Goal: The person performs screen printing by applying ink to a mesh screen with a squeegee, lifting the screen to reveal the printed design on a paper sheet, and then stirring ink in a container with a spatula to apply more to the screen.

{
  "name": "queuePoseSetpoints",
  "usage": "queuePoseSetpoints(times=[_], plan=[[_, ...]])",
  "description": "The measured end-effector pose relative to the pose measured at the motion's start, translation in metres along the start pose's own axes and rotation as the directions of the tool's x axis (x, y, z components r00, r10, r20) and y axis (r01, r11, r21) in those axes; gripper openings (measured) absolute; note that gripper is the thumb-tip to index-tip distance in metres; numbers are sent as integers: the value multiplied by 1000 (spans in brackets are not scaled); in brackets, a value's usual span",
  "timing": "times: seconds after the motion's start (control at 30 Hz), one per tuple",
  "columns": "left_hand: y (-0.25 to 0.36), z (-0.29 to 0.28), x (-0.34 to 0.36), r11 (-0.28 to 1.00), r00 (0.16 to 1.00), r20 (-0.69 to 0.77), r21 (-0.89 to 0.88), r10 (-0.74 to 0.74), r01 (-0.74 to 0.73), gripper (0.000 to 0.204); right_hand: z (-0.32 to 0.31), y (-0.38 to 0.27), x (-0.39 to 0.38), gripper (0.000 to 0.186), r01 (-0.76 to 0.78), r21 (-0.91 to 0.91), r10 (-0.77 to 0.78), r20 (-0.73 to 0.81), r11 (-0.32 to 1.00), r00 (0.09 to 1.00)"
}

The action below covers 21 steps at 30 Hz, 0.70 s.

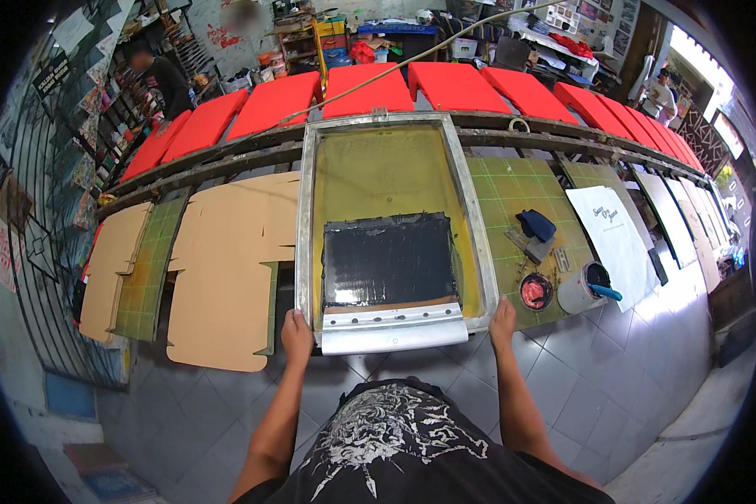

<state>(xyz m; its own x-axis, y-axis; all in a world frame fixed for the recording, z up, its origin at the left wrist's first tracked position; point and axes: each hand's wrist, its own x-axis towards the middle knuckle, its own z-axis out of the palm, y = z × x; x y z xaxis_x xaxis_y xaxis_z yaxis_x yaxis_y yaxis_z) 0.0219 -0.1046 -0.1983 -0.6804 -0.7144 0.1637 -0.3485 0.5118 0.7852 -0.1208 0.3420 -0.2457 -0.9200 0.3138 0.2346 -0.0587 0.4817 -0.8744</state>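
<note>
A screen-printing frame [472,218] with a pale metal border lies before me, its mesh [378,168] yellow-green. A dark rectangle of black ink [388,262] covers the mesh's near half. Across the near end rests a wide squeegee [395,334] with a silver metal handle, touched by neither hand. My left hand [296,338] is closed round the frame's near left corner. At the near right corner my right hand [502,322] grips the frame too. Part of the fingers of both hands is hidden, and so is whatever lies under the screen.
Brown cardboard sheets [218,269] lie on boards at left. On the green board [504,202] at right are a dark blue cloth [535,224], a pot of red ink [536,291] and a white bucket [575,292]. Red panels [365,89] line the far side. Two people stand beyond.
</note>
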Motion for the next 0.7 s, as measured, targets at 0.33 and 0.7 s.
queuePoseSetpoints(times=[0.33, 0.7], plan=[[0, 14, 10, 997, 998, 20, 53, -56, 55, 48, 6, 3, 11, 48, 46, -78, -47, -6, 996, 999], [-1, -1, 8, 990, 966, 251, 141, -57, 22, 55, -1, 22, 13, 55, -83, -139, 97, 99, 987, 990]])
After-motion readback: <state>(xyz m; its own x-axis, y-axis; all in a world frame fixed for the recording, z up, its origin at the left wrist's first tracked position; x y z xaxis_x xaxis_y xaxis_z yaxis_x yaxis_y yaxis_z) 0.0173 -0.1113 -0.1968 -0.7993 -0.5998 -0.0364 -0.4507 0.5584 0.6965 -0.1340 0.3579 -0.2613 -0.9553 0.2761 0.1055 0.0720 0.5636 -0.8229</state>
